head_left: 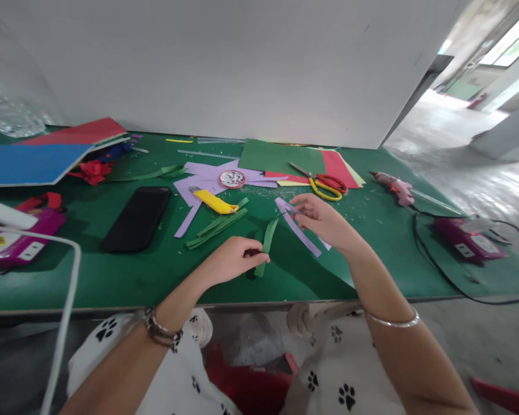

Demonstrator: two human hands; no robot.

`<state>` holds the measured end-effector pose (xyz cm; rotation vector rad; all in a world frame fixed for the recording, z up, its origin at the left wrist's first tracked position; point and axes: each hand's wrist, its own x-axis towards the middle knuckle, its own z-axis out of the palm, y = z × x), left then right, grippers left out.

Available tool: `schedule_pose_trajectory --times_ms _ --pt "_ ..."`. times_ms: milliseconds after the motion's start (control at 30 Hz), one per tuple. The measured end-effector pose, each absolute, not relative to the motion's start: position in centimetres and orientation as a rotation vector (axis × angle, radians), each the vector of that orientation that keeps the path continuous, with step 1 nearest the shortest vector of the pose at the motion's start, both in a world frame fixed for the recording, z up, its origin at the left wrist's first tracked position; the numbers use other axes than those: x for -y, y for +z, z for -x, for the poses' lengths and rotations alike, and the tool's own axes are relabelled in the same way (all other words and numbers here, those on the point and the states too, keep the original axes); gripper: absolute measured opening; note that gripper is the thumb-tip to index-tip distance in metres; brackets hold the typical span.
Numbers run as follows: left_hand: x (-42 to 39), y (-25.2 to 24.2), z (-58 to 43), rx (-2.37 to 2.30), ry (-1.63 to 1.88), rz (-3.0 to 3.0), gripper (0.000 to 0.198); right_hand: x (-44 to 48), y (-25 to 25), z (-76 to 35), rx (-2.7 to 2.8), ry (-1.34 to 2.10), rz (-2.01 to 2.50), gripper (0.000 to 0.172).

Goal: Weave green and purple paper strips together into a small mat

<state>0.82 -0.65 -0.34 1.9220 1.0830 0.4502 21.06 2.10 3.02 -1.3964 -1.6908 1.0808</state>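
Progress on the green strip (269, 235) is judged partial. The piece is to the right of the yellow cutter (215, 202), slightly nearer the person, and stands at a slant over the worktop (125, 282). Cutting to a narrow length appears complete. Attachment to a thin dark strand (286, 212) at its upper end appears unfinished, as the lower part is flat and unwound.

Left hand (241, 257) pinches the strip near its lower end between thumb and forefinger. Right hand (322, 219), to the right of the cutter, has its fingertips closed on the strand, with a purple strip (305, 235) just beneath.

Unused stock is noted: loose green strips (218, 227) lie just on the near side of the cutter, and purple paper (199, 171) lies just beyond it. Scissors (324, 185) rest beyond and to the right of the cutter, handles apart; nobody holds them. A glue gun (395, 187) lies far to the right of the cutter, also unheld.

Condition of the strip: mid-green, long and narrow, paper-like, slightly bent, tapering towards the strand. No tear is evident. Whether strip and strand are fixed together cannot be determined at this size.
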Motion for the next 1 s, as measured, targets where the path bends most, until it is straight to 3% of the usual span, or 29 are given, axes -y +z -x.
schedule_pose_trajectory --times_ms 567,767,1000 --pt "0.27 -0.53 -0.51 -1.002 0.366 -2.021 0.036 -2.24 3.61 -21.80 1.688 1.017 1.365 0.019" --pt "0.36 -0.39 -0.45 -0.974 0.350 -1.963 0.032 -2.11 3.69 -21.69 1.619 1.072 1.463 0.011" --pt "0.40 -0.89 -0.67 -1.006 0.492 -1.800 0.015 -2.18 3.50 -21.89 1.657 1.092 1.466 0.020"
